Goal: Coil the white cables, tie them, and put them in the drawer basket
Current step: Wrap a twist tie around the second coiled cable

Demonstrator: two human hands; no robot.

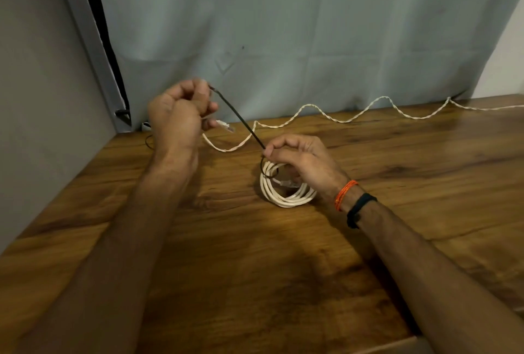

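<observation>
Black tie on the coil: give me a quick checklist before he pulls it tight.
1. Thin black tie looped round the coiled white cable: ok.
2. Left hand grips the tie's far end: ok.
3. Right hand pinches the tie at the coil: ok.
4. Coil rests on the brown wooden table: ok.
5. Loose wavy white cable clear of the tie: cannot tell.
6. Drawer basket in view: not ok.

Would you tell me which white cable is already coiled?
The white cable under the right hand, wound into loops; the other cable still snakes along the curtain.
</observation>
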